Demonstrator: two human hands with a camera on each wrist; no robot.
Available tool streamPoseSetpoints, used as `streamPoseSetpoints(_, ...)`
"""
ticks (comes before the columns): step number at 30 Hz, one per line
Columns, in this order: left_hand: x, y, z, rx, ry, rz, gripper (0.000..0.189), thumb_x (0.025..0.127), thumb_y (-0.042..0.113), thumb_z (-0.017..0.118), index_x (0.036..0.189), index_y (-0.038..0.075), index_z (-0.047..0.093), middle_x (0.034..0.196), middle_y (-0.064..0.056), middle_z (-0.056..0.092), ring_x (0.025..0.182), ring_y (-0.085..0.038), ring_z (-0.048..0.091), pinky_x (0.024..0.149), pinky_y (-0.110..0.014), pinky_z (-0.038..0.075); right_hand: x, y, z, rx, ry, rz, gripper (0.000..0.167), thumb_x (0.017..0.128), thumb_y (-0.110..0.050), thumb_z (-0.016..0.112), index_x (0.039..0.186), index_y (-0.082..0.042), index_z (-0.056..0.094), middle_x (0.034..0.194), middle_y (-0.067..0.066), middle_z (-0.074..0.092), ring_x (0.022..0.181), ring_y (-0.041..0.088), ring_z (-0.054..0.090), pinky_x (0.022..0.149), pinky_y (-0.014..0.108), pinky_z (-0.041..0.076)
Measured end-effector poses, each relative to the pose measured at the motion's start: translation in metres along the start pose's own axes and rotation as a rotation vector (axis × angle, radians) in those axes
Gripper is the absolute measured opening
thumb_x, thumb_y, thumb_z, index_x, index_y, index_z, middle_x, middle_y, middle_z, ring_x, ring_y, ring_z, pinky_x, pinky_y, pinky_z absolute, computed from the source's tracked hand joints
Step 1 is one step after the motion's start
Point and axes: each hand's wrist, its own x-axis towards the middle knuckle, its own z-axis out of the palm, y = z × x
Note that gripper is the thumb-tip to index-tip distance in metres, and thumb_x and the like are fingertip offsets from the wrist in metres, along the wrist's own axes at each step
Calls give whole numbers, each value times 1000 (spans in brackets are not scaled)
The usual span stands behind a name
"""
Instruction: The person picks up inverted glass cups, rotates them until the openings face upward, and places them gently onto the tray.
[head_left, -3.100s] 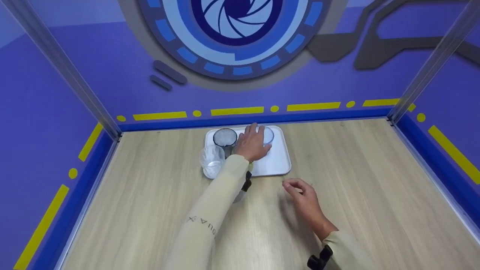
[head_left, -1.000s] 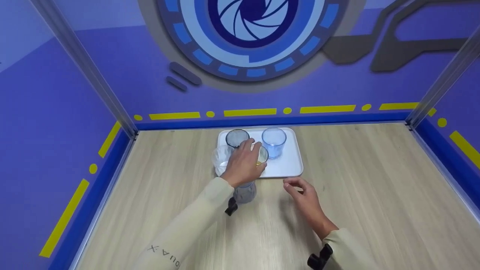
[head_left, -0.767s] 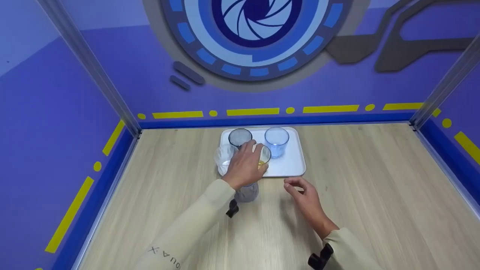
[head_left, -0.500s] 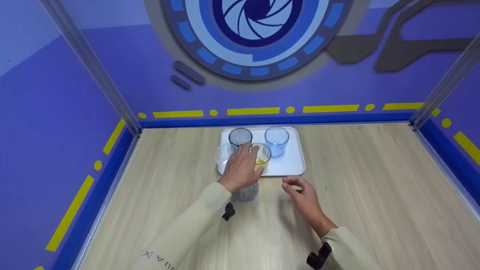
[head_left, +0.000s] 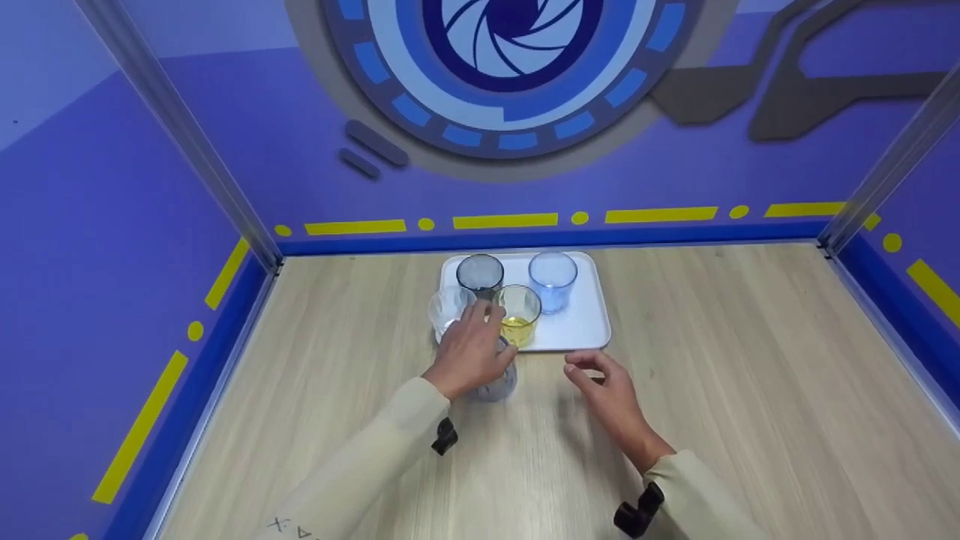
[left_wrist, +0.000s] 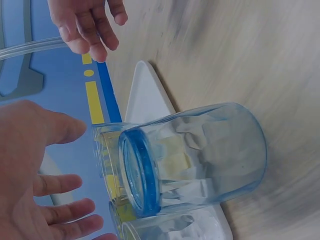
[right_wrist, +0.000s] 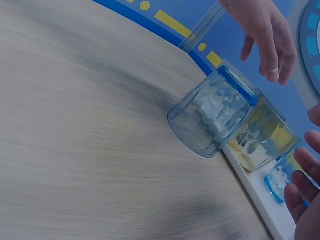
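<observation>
My left hand (head_left: pixel 469 351) hovers above an upside-down glass (head_left: pixel 496 382), its fingers spread and holding nothing. That glass stands on the table just in front of the white tray (head_left: pixel 574 341); in the left wrist view its thick bluish base (left_wrist: pixel 140 175) is uppermost. On the tray stand a yellow-tinted glass (head_left: pixel 517 326) and a blue glass (head_left: pixel 553 289), both upright. A grey glass (head_left: pixel 480 274) sits at the back left, a clear glass (head_left: pixel 448 311) at the front left, partly behind my left fingers. My right hand (head_left: pixel 611 397) is near the tray's front right, loosely curled around nothing.
The wood-grain table (head_left: pixel 712 390) reaches back to a printed blue wall (head_left: pixel 675 180), with side walls left and right. The tray lies close to the back wall.
My left hand has drawn back from over the blue glass, past the yellow-tinted one, to above the upside-down glass. The head view has shifted slightly. My right hand stays put.
</observation>
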Motion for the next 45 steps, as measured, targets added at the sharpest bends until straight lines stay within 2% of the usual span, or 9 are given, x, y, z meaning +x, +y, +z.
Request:
streamPoseSetpoints(7,-6,-1,2,-16,-3,-1,55,90,41,61,132,7,51,133,-11,50,119,-25,51,92,-45,49,2,-1,2,-19,8,21,18,93,-19,64,108,-10,65,109,5,65,103,16,57,92,33,42)
streamPoseSetpoints(15,-9,-2,6,1,-56,-31,57,91,42,61,136,9,49,132,-10,50,117,-24,50,92,-44,48,-1,-3,6,1,5,9,18,92,-18,65,107,-9,67,108,5,66,102,15,57,88,30,44)
streamPoseSetpoints(21,-9,-5,11,-15,-69,-29,62,89,43,63,138,8,47,133,-11,50,120,-26,50,93,-45,48,-1,0,4,9,14,1,18,92,-17,65,107,-7,66,107,5,66,101,12,57,91,32,43)
streamPoseSetpoints(27,-9,-6,16,-24,-117,-46,66,89,43,64,141,9,43,138,-11,47,125,-25,48,98,-45,46,-3,2,0,24,13,11,21,93,-18,64,109,-5,65,110,7,66,103,13,56,93,34,41)
streamPoseSetpoints(37,-7,-3,21,-8,-138,-50,63,88,40,66,139,9,45,127,-9,51,114,-22,51,92,-42,49,-3,4,-4,26,10,25,16,94,-18,62,107,-10,66,113,6,65,105,13,55,94,33,40)
streamPoseSetpoints(45,-4,-3,24,-25,-156,-50,64,88,36,67,141,9,45,130,-10,50,117,-23,51,95,-43,48,-4,5,-6,23,12,47,19,94,-23,62,109,-11,65,114,5,65,107,14,54,93,32,39)
